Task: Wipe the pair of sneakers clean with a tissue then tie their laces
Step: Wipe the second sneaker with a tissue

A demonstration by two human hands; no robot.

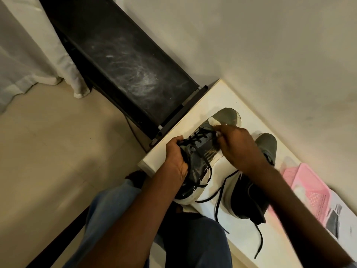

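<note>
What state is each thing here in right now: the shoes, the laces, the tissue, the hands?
Left sneaker: held on the white table, being wiped, laces untied.
Right sneaker: resting on the table, untouched, laces loose and trailing.
Tissue: pressed on the left sneaker's toe area.
Left hand: gripping the left sneaker's side.
Right hand: pinching the tissue.
Pink basket: lying on the table.
</note>
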